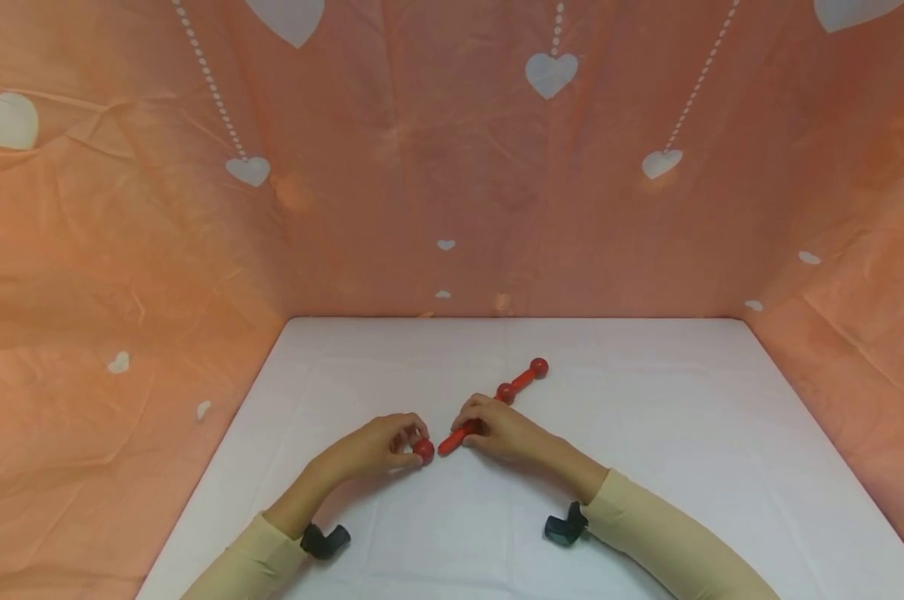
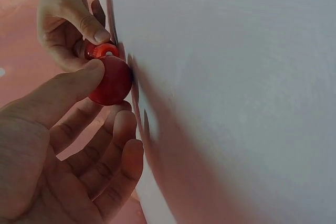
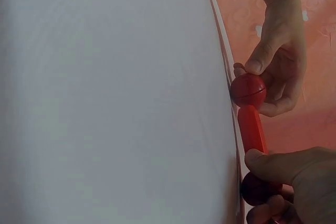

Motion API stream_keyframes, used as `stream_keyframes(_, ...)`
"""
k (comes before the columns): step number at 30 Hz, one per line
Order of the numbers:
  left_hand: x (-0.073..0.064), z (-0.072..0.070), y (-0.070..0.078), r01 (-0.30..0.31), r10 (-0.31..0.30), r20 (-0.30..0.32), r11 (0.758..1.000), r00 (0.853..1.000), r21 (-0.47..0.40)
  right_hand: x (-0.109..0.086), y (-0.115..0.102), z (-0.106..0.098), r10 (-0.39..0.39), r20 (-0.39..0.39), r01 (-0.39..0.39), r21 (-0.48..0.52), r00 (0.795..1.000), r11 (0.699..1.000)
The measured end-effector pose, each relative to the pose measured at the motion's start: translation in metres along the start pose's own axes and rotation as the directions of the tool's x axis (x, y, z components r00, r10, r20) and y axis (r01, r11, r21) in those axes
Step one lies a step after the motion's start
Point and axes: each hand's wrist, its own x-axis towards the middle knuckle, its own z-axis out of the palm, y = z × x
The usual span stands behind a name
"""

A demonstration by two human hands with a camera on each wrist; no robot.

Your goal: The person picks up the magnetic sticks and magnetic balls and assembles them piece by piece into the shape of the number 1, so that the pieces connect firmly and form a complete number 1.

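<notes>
My left hand (image 1: 382,443) pinches a loose red ball (image 1: 423,452) between thumb and fingers, just above or on the white table. My right hand (image 1: 506,428) grips a chain of red rods and balls, its thumb near a dark red ball (image 3: 258,189). From that grip a red rod (image 1: 453,440) points towards the loose ball; a small gap separates them in the head view. Beyond the right hand, the chain runs on through a middle ball (image 1: 506,392) and another rod (image 1: 523,380) to an end ball (image 1: 539,367). The left wrist view shows the rod's open round end (image 2: 108,50).
A white-covered table (image 1: 631,400) lies under both hands. Orange cloth (image 1: 452,167) with white hearts hangs behind it and at both sides. Each forearm bears a dark strapped-on device, one at the left wrist (image 1: 326,542) and one at the right wrist (image 1: 566,525).
</notes>
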Motion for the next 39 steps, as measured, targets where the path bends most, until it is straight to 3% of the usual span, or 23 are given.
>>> stream_keyframes(14,-0.001,0.001,0.001,-0.047,0.047,0.009,0.998,0.999,-0.037,-0.002,-0.003,-0.001,0.041,0.001,-0.041,0.018,0.999,0.999)
stream_keyframes(27,-0.001,0.005,0.003,0.001,0.0,0.017,1.0,1.0,-0.021,0.0,0.001,0.0,0.004,-0.006,-0.004,0.017,1.0,1.0)
stream_keyframes(34,0.003,0.009,0.003,-0.011,0.012,0.021,1.0,1.0,-0.024,-0.001,0.002,0.0,-0.05,-0.025,0.05,0.008,0.998,0.999)
stream_keyframes(39,0.003,0.011,0.003,-0.001,0.002,0.034,1.0,0.999,-0.028,-0.001,0.001,0.0,-0.049,-0.025,0.049,0.004,0.999,0.999)
